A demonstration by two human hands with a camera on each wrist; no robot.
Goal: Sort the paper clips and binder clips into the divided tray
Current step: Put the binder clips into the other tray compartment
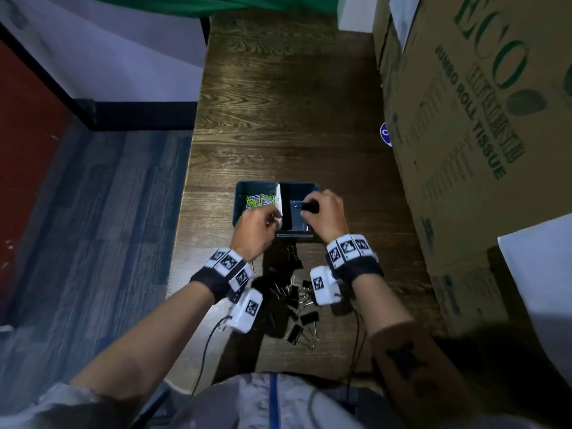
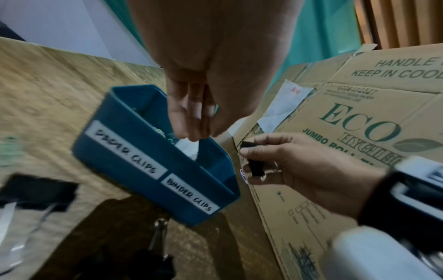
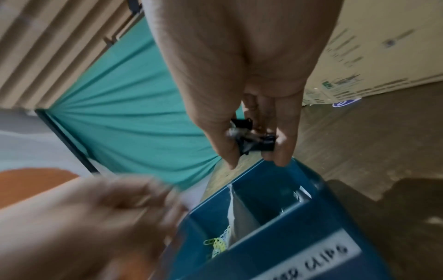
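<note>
A blue divided tray (image 1: 257, 183) stands on the wooden table, labelled "PAPER CLIPS" and "BINDER CLIPS" on its front wall (image 2: 134, 170). A white card divider (image 1: 280, 199) splits it. Green and yellow paper clips (image 1: 260, 200) lie in the left compartment. My left hand (image 1: 272, 219) hangs over that compartment by the divider, fingertips bunched against the thumb (image 2: 199, 135); whether it holds anything is too blurred to tell. My right hand (image 1: 309, 209) is above the right compartment and pinches a few black binder clips (image 3: 254, 140). Several loose binder clips (image 1: 297, 300) lie in a pile between my wrists.
A large cardboard box (image 1: 464, 119) printed "ECO JUMBO ROLL TISSUE" stands close along the table's right side. The table's left edge (image 1: 188, 181) drops to a blue floor. Thin black cables (image 1: 207, 345) trail from the wrist cameras toward me.
</note>
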